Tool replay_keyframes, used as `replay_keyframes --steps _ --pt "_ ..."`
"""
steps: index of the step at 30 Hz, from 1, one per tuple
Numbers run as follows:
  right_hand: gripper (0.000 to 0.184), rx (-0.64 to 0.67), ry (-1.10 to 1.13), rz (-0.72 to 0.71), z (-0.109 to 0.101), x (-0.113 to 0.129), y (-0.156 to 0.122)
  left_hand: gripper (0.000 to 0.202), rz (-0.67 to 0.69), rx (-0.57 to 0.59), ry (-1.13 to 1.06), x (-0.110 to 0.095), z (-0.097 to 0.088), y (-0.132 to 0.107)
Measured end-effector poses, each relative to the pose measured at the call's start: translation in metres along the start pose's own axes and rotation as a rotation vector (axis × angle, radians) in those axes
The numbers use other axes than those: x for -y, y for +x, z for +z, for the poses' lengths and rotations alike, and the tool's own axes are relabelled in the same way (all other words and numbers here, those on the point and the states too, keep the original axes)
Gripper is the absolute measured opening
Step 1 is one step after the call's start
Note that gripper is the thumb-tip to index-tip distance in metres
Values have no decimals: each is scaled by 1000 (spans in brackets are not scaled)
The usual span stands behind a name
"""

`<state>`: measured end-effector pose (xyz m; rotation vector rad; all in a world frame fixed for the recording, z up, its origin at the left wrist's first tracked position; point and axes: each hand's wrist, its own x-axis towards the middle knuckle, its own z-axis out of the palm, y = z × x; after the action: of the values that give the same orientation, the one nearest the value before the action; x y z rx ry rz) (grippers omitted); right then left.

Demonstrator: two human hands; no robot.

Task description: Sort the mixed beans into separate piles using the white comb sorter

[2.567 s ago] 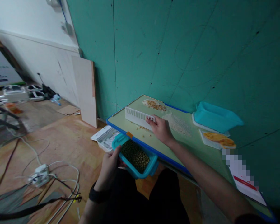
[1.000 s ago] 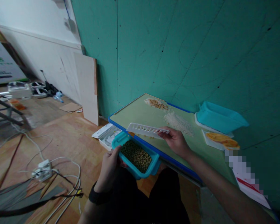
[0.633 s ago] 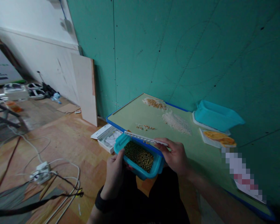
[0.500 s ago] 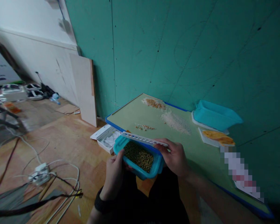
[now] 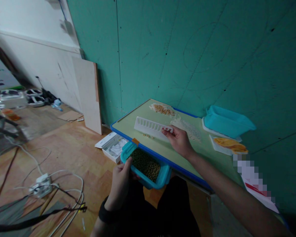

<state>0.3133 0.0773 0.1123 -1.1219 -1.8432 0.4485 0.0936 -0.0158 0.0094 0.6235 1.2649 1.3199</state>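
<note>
My left hand [image 5: 120,179] grips the near-left rim of a blue plastic container [image 5: 165,174], held just below the table's front edge. Inside it lie dark green beans [image 5: 138,158] beside yellowish soybeans [image 5: 153,170]. In my right hand [image 5: 180,140], thumb and fingers pinch the right end of a white slotted plastic strip [image 5: 146,126], its slots facing up, over the table. Partly hidden behind the strip is a small scatter of soybeans [image 5: 147,135]. Farther back, soybeans [image 5: 162,109] lie on white grains, and a spread of rice-like grains [image 5: 187,127] sits behind my right hand.
The pale green table [image 5: 132,121] has a blue edge and stands against a green wall [image 5: 150,59]. On its right are an empty-looking blue bin [image 5: 228,121] and a folded yellow cloth [image 5: 229,144]. An open white box [image 5: 112,148] and cables [image 5: 43,184] lie on the floor.
My right hand has lifted the white strip from the container's far rim and moved it away, over the table. The container, in my left hand, has barely moved.
</note>
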Motion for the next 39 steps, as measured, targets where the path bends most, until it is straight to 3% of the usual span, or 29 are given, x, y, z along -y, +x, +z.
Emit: replay_keyframes --steps 9,28,39 --pt "28 2 22 11 6 -7 2 58 0 11 -22 2 -4 1" --pt "31 77 120 9 10 1 1 60 -16 6 -22 -2 -4 1" --pt "31 107 117 39 -1 6 -10 58 -18 7 -27 -3 -3 0"
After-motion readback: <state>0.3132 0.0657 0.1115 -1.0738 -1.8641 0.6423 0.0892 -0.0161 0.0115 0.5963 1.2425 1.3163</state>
